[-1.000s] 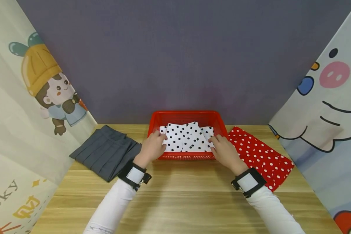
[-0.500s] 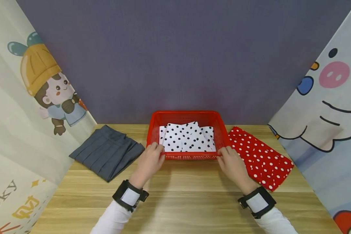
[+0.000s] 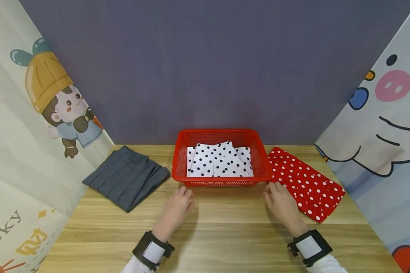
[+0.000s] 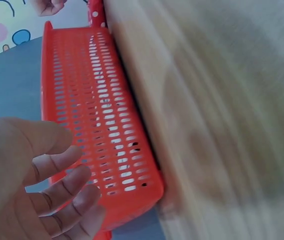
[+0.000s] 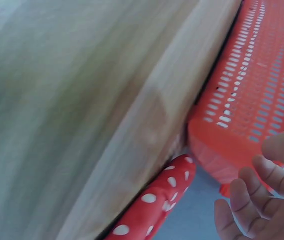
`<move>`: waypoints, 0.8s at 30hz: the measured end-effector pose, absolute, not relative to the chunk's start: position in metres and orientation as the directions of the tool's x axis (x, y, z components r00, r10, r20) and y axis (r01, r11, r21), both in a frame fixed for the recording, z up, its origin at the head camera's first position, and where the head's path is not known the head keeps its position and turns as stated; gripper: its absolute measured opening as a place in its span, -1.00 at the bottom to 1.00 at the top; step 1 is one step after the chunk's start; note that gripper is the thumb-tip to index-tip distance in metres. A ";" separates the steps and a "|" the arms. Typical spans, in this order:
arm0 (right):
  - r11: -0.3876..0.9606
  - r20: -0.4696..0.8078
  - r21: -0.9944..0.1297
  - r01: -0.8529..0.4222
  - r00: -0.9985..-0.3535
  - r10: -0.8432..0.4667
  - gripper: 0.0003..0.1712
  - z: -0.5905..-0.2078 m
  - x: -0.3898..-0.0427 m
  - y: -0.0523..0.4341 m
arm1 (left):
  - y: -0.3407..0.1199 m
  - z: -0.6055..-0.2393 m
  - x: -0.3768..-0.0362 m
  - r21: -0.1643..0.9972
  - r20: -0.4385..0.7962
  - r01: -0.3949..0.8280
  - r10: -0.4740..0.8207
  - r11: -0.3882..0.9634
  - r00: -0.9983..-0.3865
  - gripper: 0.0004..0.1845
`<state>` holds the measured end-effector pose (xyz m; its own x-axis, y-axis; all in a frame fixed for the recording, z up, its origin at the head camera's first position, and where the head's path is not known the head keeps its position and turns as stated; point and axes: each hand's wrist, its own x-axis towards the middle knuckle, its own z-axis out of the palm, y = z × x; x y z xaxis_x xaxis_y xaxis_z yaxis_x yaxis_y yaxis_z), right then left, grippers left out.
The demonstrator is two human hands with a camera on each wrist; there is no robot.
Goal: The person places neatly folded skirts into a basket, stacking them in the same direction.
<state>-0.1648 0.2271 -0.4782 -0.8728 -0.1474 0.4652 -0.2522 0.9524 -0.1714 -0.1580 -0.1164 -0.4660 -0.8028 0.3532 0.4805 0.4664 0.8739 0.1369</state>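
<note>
A red plastic basket (image 3: 222, 179) stands against the back wall. Folded white cloth with black dots (image 3: 220, 161) lies inside it. My left hand (image 3: 178, 206) hovers just in front of the basket's near left corner, holding nothing. On the other side, my right hand (image 3: 283, 206) is close to the near right corner, also without anything in it. Both wrist views show loosely bent fingers apart from the perforated basket wall (image 4: 94, 100). Folded red cloth with white dots (image 3: 304, 184) lies right of the basket, partly behind the right hand.
A folded dark grey pleated cloth (image 3: 126, 178) rests left of the basket. The grey back wall (image 3: 208, 68) rises directly behind the wooden table (image 3: 225, 239). Printed curtains (image 3: 30, 132) border both sides.
Both hands have drawn back toward me, from inside the basket, past its front rim, to just in front of it. The dotted white cloth stays in the basket.
</note>
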 end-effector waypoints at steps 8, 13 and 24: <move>0.951 0.508 -0.186 -0.247 -0.853 -0.122 -0.70 -0.489 -0.173 0.244 | -0.115 -0.480 -0.148 0.152 0.453 0.464 0.356 0.873 -0.818 -0.81; 0.956 0.510 -0.206 -0.207 -0.857 -0.075 -0.70 -0.489 -0.180 0.251 | -0.114 -0.487 -0.142 0.151 0.455 0.470 0.361 0.870 -0.814 -0.81; 0.976 0.382 -0.212 -0.046 -0.923 0.039 -0.54 -0.493 -0.207 0.278 | -0.107 -0.488 -0.132 0.188 0.417 0.472 0.365 0.861 -0.832 -0.73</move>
<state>-0.2067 0.2785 -0.4927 -0.9235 0.0395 0.3816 -0.0457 0.9763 -0.2116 -0.1319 -0.1066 -0.4880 -0.8322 0.3654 0.4169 0.4722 0.8613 0.1877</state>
